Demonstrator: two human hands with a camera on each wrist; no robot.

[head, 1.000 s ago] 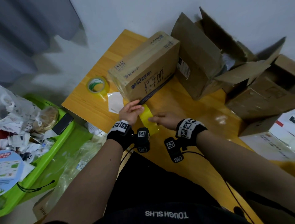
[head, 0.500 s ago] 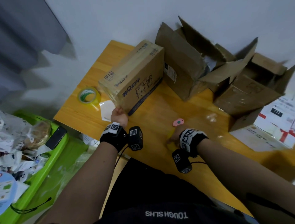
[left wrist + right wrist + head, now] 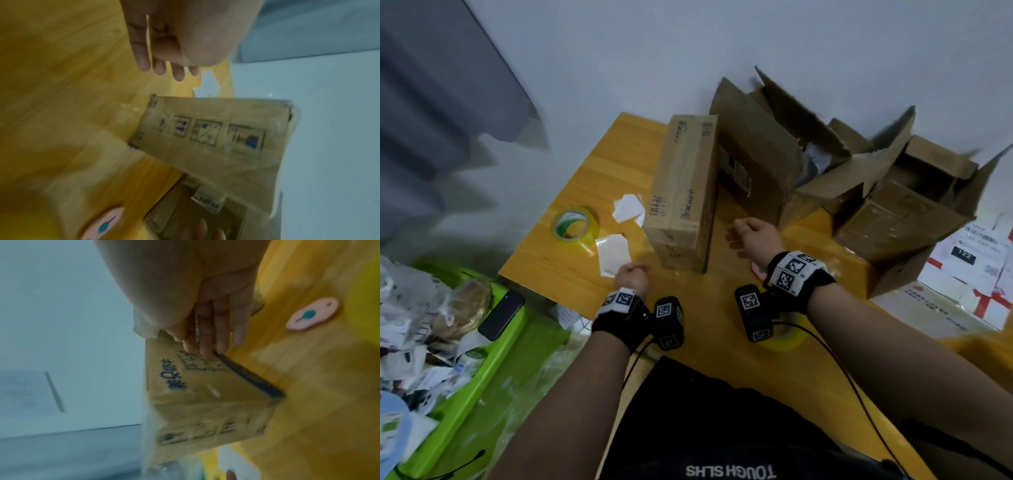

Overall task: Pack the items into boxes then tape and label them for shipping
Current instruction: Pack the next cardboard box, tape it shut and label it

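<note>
A closed cardboard box [image 3: 681,192] with printed writing stands on the wooden table [image 3: 558,270], one short end facing me. My left hand [image 3: 631,275] hovers by the box's near left corner, fingers [image 3: 160,65] loosely hanging and holding nothing. My right hand [image 3: 751,236] is at the box's right side, and its straight fingers [image 3: 207,340] touch the printed face of the box [image 3: 205,394]. A roll of clear tape [image 3: 573,224] lies left of the box. A second, yellowish tape roll [image 3: 787,339] lies under my right wrist.
White backing papers [image 3: 628,207] lie beside the tape. A pink oval cutter [image 3: 312,313] rests on the table near my right hand. Open cardboard boxes [image 3: 760,161] crowd the back right, with printed label sheets [image 3: 976,253] beyond. A green tray [image 3: 493,356] with litter and a phone [image 3: 501,313] sits left.
The box has been turned so a short end faces me. My right hand left the yellowish tape roll and moved up to the box's right side. My left hand came off the box corner.
</note>
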